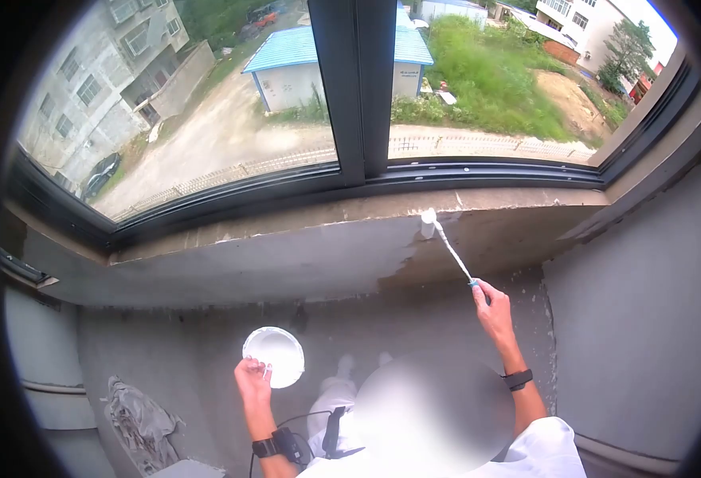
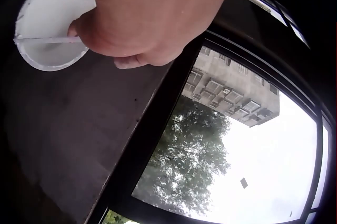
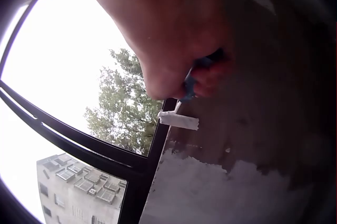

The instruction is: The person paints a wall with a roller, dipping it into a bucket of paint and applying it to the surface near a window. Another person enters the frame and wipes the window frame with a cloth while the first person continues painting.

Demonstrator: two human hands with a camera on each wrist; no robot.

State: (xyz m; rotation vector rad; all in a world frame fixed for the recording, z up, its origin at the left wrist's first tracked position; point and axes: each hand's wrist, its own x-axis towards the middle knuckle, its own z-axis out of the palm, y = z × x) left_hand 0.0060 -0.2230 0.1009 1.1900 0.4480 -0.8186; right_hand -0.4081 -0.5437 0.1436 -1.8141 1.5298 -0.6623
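Observation:
My right hand point(image 1: 494, 311) grips the blue handle point(image 3: 188, 86) of a small paint roller, fingers curled round it. The roller's white-coated rod point(image 1: 452, 251) reaches up to its white sleeve point(image 1: 428, 225), which lies against the wall just under the window ledge. My left hand point(image 1: 253, 382) holds a white bucket point(image 1: 287, 350) at its near side. In the left wrist view a thin white strip point(image 2: 47, 40) crosses the bucket's mouth to my thumb. White material coats the inside of the bucket; the left fingers are partly hidden behind the hand.
A dark-framed window point(image 1: 358, 95) stands over the ledge point(image 1: 287, 227). Beneath it the wall is light grey point(image 1: 287, 259) at left and brown point(image 1: 518, 239) at right. A crumpled grey sheet point(image 1: 139, 422) lies at lower left. A plain grey wall point(image 1: 637, 303) rises on the right.

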